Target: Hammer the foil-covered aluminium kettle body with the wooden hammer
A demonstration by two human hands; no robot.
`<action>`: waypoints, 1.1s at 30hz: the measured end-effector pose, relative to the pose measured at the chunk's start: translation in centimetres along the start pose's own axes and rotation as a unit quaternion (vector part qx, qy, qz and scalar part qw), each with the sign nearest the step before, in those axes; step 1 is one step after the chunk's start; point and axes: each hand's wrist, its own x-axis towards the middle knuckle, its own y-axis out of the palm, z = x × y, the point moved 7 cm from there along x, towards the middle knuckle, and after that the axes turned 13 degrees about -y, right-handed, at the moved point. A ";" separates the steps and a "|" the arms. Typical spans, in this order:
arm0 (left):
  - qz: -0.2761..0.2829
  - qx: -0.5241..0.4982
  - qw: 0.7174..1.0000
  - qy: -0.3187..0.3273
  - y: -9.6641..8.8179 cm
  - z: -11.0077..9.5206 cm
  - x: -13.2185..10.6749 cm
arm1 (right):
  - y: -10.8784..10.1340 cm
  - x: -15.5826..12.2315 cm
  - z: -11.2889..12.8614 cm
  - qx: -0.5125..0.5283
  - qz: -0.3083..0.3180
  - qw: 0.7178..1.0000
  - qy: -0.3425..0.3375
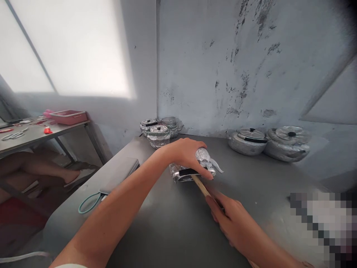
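My left hand (187,152) is curled over a small shiny metal kettle (205,159) with a spout and a black handle, pressing it on its side on the grey metal table (167,223). My right hand (227,217) is closed round the near end of a thin wooden stick (201,187). The stick's far end reaches under my left hand to the kettle's black handle.
Small lidded metal pots (158,134) stand at the table's back left, two larger lidded pots (248,141) at the back right by the stained wall. A flat grey slab with a green loop (88,203) lies left. Another table with a pink tray (68,116) and a person's legs (39,167) are left.
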 end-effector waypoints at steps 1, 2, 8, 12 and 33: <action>0.001 0.001 1.000 -0.001 0.0 0.0 0.0 | 0.1 0.0 -0.1 -0.004 0.004 1.000 0.002; 0.000 0.003 1.000 -0.001 0.1 0.0 0.0 | 0.1 0.0 -0.2 -0.009 0.007 1.000 0.004; -0.002 0.014 1.000 -0.002 0.3 -0.3 0.0 | 0.2 0.3 -0.1 -0.032 0.015 0.999 -0.022; -0.001 0.008 1.000 -0.001 0.2 -0.3 -0.1 | -0.1 0.4 0.5 -0.036 0.011 0.998 -0.047; -0.001 0.003 1.000 -0.003 0.1 -0.5 -0.2 | -0.6 0.2 1.7 -0.036 -0.021 0.995 -0.090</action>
